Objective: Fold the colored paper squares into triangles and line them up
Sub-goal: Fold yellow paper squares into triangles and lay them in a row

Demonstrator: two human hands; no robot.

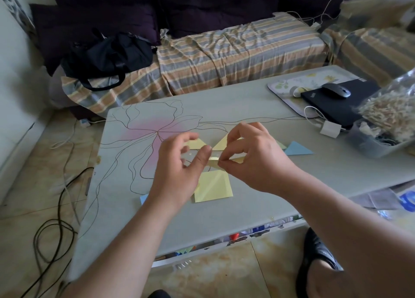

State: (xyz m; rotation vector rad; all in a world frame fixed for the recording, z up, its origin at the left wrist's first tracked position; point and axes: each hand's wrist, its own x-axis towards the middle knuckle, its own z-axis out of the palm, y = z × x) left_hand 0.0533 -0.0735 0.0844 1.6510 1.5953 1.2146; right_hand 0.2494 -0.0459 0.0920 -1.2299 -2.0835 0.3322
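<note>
Matt yellow paper square (213,186), smooth matt table (247,203), striped cloth cover (235,50)

Both hands meet above the middle of the tabletop (134,185), the left hand (179,165) just left of the right hand (253,156), a folded paper (214,160) between their fingertips. Below them a stack of paper squares (213,187) lies on the tabletop. Two folded triangles (196,144) lie behind the hands, another triangle (297,149) to the right. Far right sit a laptop (336,105) with a mouse (336,90) on it, a charger (330,129) and a container (377,144). Behind the tabletop stands a sofa (235,50) with a bag (107,57) on its left end.
</note>
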